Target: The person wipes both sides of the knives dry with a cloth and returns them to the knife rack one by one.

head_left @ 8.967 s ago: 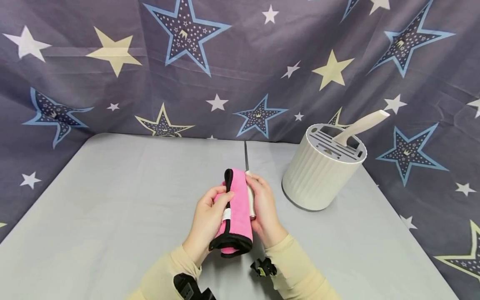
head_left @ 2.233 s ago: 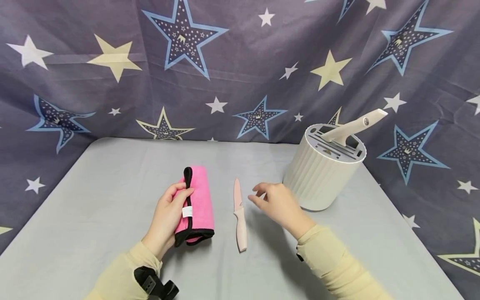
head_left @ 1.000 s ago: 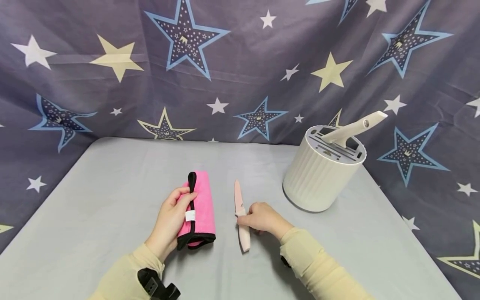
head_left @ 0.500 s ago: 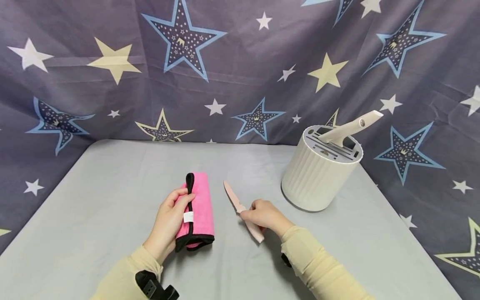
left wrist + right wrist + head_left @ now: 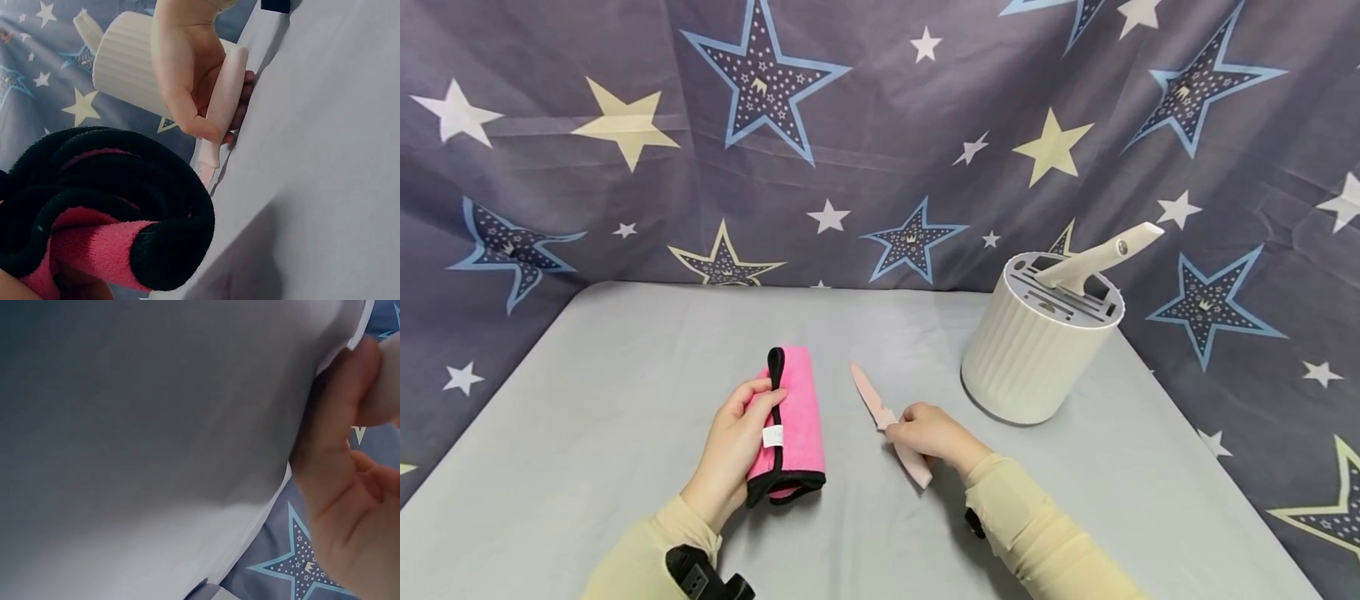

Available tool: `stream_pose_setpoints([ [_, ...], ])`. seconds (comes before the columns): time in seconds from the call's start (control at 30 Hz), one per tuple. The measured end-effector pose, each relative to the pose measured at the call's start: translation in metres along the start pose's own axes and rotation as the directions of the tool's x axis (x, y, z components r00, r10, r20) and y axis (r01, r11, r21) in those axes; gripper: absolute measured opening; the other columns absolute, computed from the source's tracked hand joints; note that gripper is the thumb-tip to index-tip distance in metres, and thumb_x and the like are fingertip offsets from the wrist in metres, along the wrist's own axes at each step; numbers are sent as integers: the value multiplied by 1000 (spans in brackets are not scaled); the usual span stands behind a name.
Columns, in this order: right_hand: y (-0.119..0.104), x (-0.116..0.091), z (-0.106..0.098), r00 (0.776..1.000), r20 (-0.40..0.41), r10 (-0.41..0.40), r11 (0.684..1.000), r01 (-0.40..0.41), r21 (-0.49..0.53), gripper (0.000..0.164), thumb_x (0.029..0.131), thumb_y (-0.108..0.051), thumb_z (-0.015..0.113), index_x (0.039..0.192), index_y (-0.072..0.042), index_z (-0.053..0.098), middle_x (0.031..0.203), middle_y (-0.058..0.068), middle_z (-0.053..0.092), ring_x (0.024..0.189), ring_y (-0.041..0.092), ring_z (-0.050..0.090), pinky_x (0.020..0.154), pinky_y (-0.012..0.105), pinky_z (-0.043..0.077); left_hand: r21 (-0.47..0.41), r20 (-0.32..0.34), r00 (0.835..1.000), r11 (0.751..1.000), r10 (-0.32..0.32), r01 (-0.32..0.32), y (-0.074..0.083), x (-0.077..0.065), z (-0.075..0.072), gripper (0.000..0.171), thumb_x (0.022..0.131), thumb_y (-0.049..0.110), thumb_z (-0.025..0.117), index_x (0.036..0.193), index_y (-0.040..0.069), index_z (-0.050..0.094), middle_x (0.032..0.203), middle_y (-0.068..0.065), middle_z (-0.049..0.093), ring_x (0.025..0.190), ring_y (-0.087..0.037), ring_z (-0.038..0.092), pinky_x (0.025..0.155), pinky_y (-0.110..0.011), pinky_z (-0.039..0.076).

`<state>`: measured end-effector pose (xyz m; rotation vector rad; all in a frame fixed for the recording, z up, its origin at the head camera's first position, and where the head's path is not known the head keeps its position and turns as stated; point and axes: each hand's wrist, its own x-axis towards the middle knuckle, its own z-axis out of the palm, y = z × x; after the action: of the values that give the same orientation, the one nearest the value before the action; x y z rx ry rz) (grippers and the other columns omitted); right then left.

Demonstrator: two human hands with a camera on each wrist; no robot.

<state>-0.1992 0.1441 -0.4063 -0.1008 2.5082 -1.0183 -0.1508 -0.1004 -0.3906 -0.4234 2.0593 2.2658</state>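
My left hand [image 5: 730, 442] grips a rolled pink cloth [image 5: 799, 417] with black edging and a small white tag, thumb on top. In the left wrist view the roll's black-edged end [image 5: 112, 169] fills the lower left. Right of the cloth, a small pale pink knife [image 5: 871, 396] slants with its tip up and left. My right hand [image 5: 936, 437] pinches its handle between thumb and fingers, seen also in the left wrist view, where the handle [image 5: 226, 94] sits close over the table. The right wrist view shows the right hand [image 5: 344, 506] and part of the pale handle [image 5: 384, 387].
A ribbed cream knife block [image 5: 1033, 358] stands at the back right, with a pale handle [image 5: 1101, 258] sticking out of its slotted top. A grey cloth covers the table [image 5: 647, 375]. A star-patterned curtain [image 5: 880, 150] hangs behind it.
Earlier both hands held the cloth against a longer knife. Later the pink knife lay loose; my right hand came down, took its handle and swung the tip left. The left hand keeps the cloth.
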Motion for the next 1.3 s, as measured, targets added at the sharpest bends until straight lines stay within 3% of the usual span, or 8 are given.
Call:
stream_pose_setpoints([
  [0.1, 1, -2, -1, 999, 53, 10, 990, -17, 139, 14, 88, -16, 58, 85, -3, 56, 69, 6, 55, 52, 15, 50, 45, 25, 46, -3, 3, 1000, 1000, 4, -4, 1, 0, 1, 26, 98, 28, 59, 119, 14, 55, 91, 6, 60, 70, -9, 62, 63, -27, 54],
  [0.23, 4, -2, -3, 990, 137, 24, 948, -66, 311, 13, 92, -11, 51, 94, 2, 52, 66, 11, 57, 46, 17, 53, 44, 29, 52, 9, -3, 1000, 1000, 13, -13, 3, 0, 1, 24, 99, 26, 58, 119, 14, 54, 94, 5, 60, 72, -8, 62, 64, -26, 54],
  [0.6, 13, -3, -15, 990, 126, -63, 930, 12, 366, 16, 92, -13, 51, 95, 2, 51, 68, 4, 50, 46, 12, 45, 40, 22, 42, 133, -24, 997, 989, 68, -64, 11, -2, 0, 27, 98, 27, 59, 120, 12, 57, 109, 2, 56, 71, -7, 58, 66, -24, 51],
  [0.73, 14, -6, -18, 991, 108, -76, 934, 33, 356, 19, 92, -17, 54, 95, 2, 53, 67, 2, 50, 47, 12, 41, 40, 22, 37, 162, -18, 995, 983, 93, -89, 12, -4, 0, 27, 98, 27, 59, 120, 13, 58, 101, 3, 59, 72, -8, 60, 67, -25, 52],
  [0.83, 13, -9, -21, 992, 95, -84, 938, 46, 344, 22, 92, -19, 55, 98, 2, 53, 68, 1, 50, 49, 12, 40, 42, 22, 35, 203, -13, 987, 967, 158, -152, 14, -6, 2, 24, 97, 25, 61, 118, 13, 60, 96, 4, 60, 74, -9, 60, 69, -24, 52],
  [1.0, 9, -15, -24, 988, 93, -121, 945, 86, 316, 25, 93, -19, 56, 102, 4, 55, 67, 0, 50, 50, 11, 40, 42, 22, 33, 319, 18, 952, 901, 305, -295, 19, -7, 4, 17, 95, 19, 63, 110, 11, 65, 90, 2, 60, 78, -10, 55, 70, -21, 47],
  [1.17, 5, -20, -25, 982, 114, -151, 956, 116, 270, 26, 94, -19, 57, 102, 6, 57, 66, 0, 51, 47, 10, 39, 40, 21, 32, 450, 65, 900, 793, 430, -411, 23, -5, 2, 16, 92, 14, 65, 107, 11, 68, 89, -3, 64, 83, -10, 52, 75, -19, 42],
  [1.3, 4, -22, -26, 979, 128, -160, 957, 122, 264, 27, 94, -20, 58, 103, 5, 58, 66, 0, 52, 46, 9, 39, 40, 20, 31, 511, 100, 853, 709, 513, -486, 26, -5, 0, 18, 90, 10, 64, 106, 13, 70, 81, -5, 60, 75, -14, 48, 69, -22, 39],
])
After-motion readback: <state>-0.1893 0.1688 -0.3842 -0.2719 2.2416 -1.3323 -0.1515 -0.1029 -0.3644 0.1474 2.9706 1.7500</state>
